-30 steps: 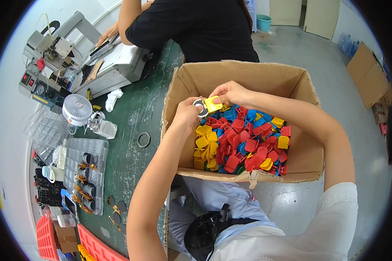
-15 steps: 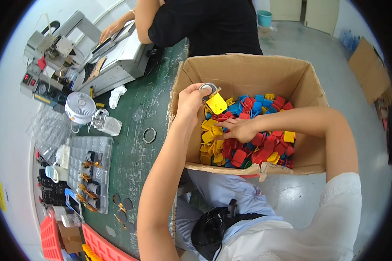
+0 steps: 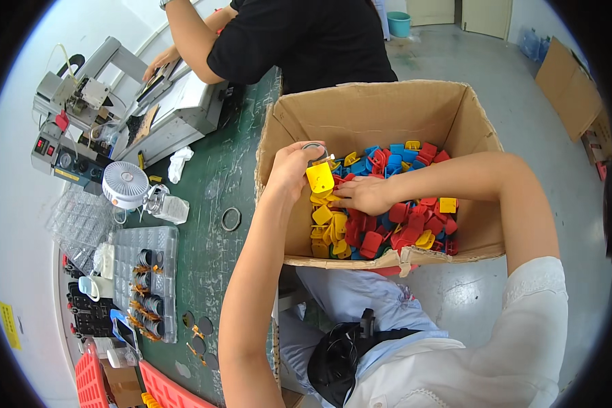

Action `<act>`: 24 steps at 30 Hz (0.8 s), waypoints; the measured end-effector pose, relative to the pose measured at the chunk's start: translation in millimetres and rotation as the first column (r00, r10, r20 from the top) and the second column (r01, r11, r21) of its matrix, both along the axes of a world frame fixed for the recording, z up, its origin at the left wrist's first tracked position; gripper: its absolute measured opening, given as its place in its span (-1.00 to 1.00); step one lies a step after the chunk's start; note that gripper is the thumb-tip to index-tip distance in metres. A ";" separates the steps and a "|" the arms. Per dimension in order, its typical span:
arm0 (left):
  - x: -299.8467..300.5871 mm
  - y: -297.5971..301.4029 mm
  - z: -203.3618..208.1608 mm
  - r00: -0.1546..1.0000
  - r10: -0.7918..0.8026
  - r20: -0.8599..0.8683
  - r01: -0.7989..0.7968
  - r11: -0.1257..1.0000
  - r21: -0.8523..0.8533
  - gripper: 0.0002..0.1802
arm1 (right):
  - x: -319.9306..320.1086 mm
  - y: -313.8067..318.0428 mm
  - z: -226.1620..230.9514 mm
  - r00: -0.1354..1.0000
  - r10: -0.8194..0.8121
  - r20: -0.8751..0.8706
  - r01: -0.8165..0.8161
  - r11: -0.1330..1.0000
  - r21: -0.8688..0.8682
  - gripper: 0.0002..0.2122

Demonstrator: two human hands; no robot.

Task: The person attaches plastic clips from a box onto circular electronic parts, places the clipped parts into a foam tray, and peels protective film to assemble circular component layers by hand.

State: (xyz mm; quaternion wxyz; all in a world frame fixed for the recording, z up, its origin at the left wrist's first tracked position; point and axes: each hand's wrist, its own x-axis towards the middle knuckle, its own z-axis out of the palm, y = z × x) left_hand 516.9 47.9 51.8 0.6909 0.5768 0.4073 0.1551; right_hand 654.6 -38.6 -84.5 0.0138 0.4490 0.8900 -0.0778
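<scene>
My left hand (image 3: 294,166) is closed at the left inside of the cardboard box (image 3: 381,109). Its thumb and fingers pinch a round grey disc with a shiny ring-like rim (image 3: 313,147). Hanging below the disc, against its short tail, is a square yellow plastic clip (image 3: 320,178). Whether the clip is fastened to the tail I cannot tell. Down among the loose red, blue and yellow plastic clips (image 3: 371,243) is my right hand (image 3: 370,195), fingers stretched toward the yellow ones beside the held disc. Its fingertips are partly hidden, and no clip shows in its grasp.
Left of the box, the green table holds a metal ring (image 3: 231,219), several dark discs with copper tails (image 3: 205,326), a clear tray (image 3: 166,238) of discs, a small fan (image 3: 124,183) and a machine (image 3: 183,102). A person in black (image 3: 306,44) sits beyond the box.
My left hand has lowered slightly with the disc, and the yellow clip now hangs straighter. My right hand's fingers have drawn closer together. The view has shifted a little.
</scene>
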 end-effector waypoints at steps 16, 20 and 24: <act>1.4 6.6 -11.7 0.999 0.024 0.025 -0.026 0.996 0.087 -0.76 | 31.7 40.2 86.3 0.039 -0.719 -0.694 0.310 0.669 -0.676 -0.67; 0.6 7.4 -14.3 0.999 -0.038 -0.026 0.040 0.995 0.087 -0.75 | 32.0 46.6 91.5 -0.393 -0.741 -0.544 0.023 0.583 -0.812 -0.72; 1.2 5.8 -12.5 0.995 -0.050 -0.081 0.058 0.994 0.091 -0.77 | 21.7 43.5 97.6 -0.567 -0.681 -0.463 0.047 0.535 -0.844 -0.79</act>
